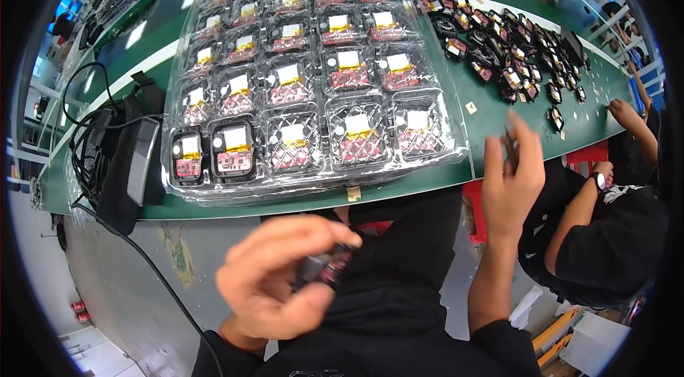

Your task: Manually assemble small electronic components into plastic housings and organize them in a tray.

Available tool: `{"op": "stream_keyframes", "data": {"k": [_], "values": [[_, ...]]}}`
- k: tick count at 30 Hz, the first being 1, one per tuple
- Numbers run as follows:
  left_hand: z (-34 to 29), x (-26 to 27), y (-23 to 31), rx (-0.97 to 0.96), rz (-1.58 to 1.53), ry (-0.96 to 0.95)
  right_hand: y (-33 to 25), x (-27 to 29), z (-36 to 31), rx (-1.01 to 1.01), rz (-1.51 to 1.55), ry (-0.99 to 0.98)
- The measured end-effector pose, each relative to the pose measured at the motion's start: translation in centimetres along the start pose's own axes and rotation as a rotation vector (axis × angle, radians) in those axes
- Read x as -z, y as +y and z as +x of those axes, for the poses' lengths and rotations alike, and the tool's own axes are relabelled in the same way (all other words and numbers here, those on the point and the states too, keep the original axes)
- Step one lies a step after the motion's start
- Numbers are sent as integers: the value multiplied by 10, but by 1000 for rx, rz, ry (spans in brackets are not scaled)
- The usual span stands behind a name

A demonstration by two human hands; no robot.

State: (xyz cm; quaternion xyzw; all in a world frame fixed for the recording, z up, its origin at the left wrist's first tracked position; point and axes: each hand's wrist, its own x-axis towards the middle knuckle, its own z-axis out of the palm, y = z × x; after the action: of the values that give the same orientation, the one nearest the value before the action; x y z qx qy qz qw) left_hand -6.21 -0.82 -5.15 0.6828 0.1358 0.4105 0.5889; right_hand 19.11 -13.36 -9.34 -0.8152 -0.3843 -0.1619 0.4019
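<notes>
The left hand (260, 274) has its fingers closed on a device (326, 266) above the lap (410, 252), seemingly mid-handling and calling for a steady hold; the blurred right hand's (511, 195) grip I cannot tell.

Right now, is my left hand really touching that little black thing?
Touching. The head view shows your left hand holding the small black device up off the table, with the thumb and fingers around it.

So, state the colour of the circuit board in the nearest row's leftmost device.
The circuit board is red, best seen in the head view.
</notes>
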Motion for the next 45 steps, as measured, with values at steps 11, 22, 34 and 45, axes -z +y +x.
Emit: {"op": "stream_keyframes", "data": {"k": [11,22,34,45], "values": [[89,16,22,-204,903,134,45,-19,42,-169,-298,8],[99,33,16,-220,1172,-225,46,-20,39,-16,-160,165],[89,30,17,-295,1409,-380,6,5,1,67,445,180],[28,-5,16,-102,225,-364,-52,27,-40,162,1000,-330]]}}
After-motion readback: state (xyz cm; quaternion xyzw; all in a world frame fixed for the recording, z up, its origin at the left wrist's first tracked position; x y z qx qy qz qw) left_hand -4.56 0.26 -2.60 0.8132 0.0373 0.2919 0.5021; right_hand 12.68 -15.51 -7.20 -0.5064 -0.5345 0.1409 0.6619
